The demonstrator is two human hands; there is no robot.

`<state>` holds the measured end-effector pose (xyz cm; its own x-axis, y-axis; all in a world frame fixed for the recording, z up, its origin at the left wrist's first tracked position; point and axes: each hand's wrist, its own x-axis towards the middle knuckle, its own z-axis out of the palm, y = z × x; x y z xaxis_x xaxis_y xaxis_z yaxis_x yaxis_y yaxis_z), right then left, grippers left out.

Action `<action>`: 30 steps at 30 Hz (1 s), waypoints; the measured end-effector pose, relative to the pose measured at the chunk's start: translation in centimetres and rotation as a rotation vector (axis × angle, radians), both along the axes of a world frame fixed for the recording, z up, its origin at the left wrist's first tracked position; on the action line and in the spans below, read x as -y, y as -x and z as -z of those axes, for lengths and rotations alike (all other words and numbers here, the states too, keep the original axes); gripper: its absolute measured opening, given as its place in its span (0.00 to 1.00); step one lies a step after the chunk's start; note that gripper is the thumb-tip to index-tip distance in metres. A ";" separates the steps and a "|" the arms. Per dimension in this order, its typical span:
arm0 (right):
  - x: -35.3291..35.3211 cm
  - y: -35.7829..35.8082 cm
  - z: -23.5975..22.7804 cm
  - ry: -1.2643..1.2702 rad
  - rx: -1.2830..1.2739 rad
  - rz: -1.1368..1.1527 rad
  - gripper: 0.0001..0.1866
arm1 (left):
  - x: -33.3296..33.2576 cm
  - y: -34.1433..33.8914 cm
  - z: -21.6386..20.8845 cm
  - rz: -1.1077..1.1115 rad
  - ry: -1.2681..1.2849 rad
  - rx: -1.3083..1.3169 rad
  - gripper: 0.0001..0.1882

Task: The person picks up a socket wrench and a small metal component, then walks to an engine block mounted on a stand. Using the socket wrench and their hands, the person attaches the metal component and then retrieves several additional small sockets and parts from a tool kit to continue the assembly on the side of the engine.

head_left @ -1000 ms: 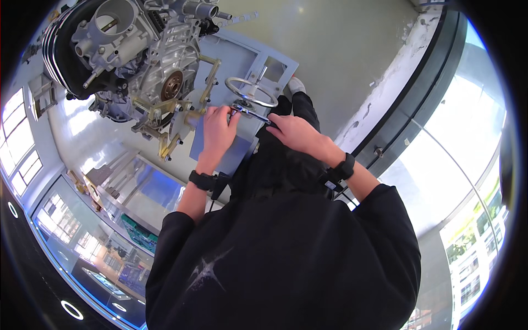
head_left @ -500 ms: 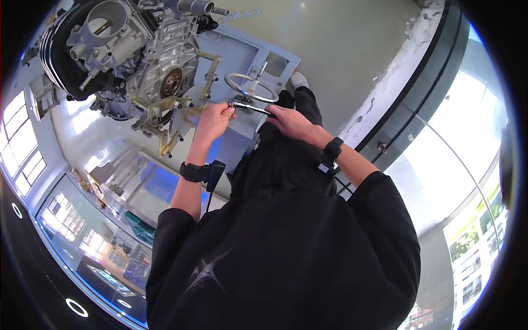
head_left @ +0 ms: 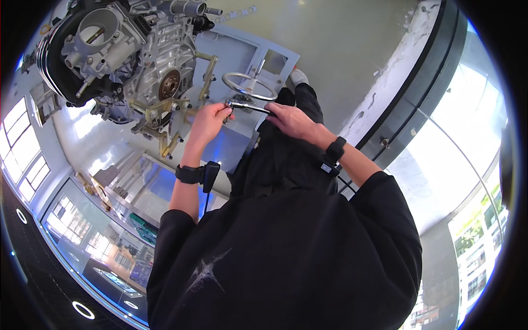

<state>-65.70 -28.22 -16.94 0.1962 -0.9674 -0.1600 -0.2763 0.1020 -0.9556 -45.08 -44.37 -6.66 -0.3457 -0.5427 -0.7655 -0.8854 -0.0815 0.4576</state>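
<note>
In front of my body, a chrome ratchet wrench (head_left: 250, 105) lies nearly level between my two hands. My left hand (head_left: 209, 124) pinches its head end between thumb and fingers; whether a socket sits there is too small to tell. Around the dark handle end my right hand (head_left: 291, 120) is closed. Just beyond the wrench stands a shiny metal handwheel (head_left: 258, 97), apart from my fingers. To the left, an engine (head_left: 170, 60) is held on brass-coloured stand arms (head_left: 207, 80), near my left hand.
A grey metal stand frame (head_left: 275, 52) reaches across the floor beyond the handwheel. At left is a metal workbench (head_left: 129, 179) with a green object (head_left: 143, 228) beside it. A dark-framed glass wall (head_left: 407, 115) runs along the right. Black straps circle both wrists.
Both hands keep their hold on the ratchet wrench. My left hand and the wrench's head end have shifted slightly left; the engine appears a little further left and lower in view.
</note>
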 end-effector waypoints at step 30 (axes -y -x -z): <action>1.9 1.9 -3.6 -0.039 -0.131 -0.142 0.11 | -4.3 0.6 1.4 0.149 0.734 0.028 0.07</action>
